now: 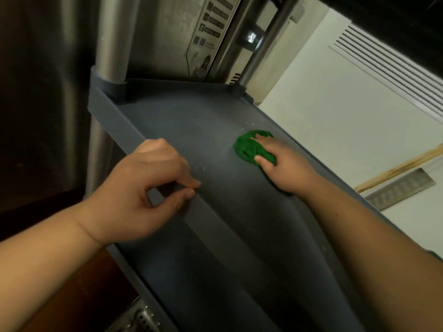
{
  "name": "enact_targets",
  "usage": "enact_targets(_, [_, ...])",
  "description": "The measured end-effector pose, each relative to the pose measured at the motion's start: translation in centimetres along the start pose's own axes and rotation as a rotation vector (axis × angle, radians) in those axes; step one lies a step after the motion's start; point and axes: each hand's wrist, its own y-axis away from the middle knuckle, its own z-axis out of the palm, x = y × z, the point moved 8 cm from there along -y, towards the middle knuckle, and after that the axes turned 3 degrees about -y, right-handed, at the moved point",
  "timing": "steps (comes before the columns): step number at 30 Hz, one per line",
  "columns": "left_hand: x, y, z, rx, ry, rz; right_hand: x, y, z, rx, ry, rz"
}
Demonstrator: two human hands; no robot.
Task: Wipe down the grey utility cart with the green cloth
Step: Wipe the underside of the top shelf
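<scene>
The grey utility cart's shelf point(191, 130) runs from the upper left down to the lower right, with a raised rim all round. My left hand point(143, 188) grips the shelf's left rim, fingers curled over the edge and thumb on the outside. A bunched green cloth point(247, 146) lies on the shelf near its right rim. My right hand point(280, 166) holds the cloth down against the shelf, thumb and fingers wrapped over it. Pale specks and smears show on the shelf beyond the cloth.
Two metal posts point(112, 39) point(263, 41) rise from the shelf's far corners. A stainless appliance with a label point(203, 44) stands behind the cart. White floor point(335, 116) lies to the right, with a wall vent point(393, 65), a wooden stick point(402, 167) and a metal strip point(400, 190).
</scene>
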Motion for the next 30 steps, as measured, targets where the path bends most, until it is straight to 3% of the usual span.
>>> enact_targets(7, [-0.4,-0.2,0.3,0.000,-0.012,0.023,5.0,-3.9,-0.8,-0.007,0.096,0.207])
enact_targets(13, [-0.8,-0.3,0.1,0.034,0.002,0.030,10.4,-8.5,-0.8,0.049,0.034,0.366])
enact_targets(20, [-0.8,-0.1,0.5,0.065,0.009,-0.004,12.1,-11.0,-0.5,0.103,0.022,0.443])
enact_targets(25, [-0.9,-0.4,0.3,0.027,-0.043,0.002,10.1,-9.7,-0.6,0.097,-0.020,0.372])
enact_targets(30, [-0.8,-0.5,0.3,-0.008,-0.067,0.001,2.6,-6.3,-0.5,0.061,-0.080,0.188])
